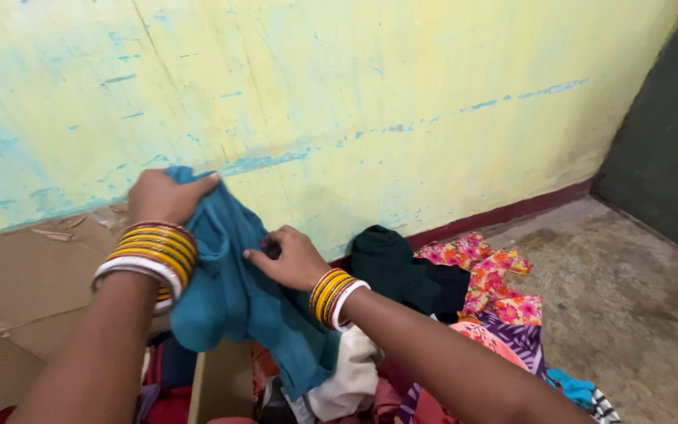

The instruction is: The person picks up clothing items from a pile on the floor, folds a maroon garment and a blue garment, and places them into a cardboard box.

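Gripping teal cloth: left hand above; right hand lower.

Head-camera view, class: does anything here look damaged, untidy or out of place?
Yes. The yellow painted wall is scuffed, with blue showing through in streaks. Mixed clothes lie in a loose heap on the bare concrete floor. Both hands, left and right, hold up a crumpled teal cloth garment.

Dark green garment, floral cloth on heap; cardboard against yellow wall.
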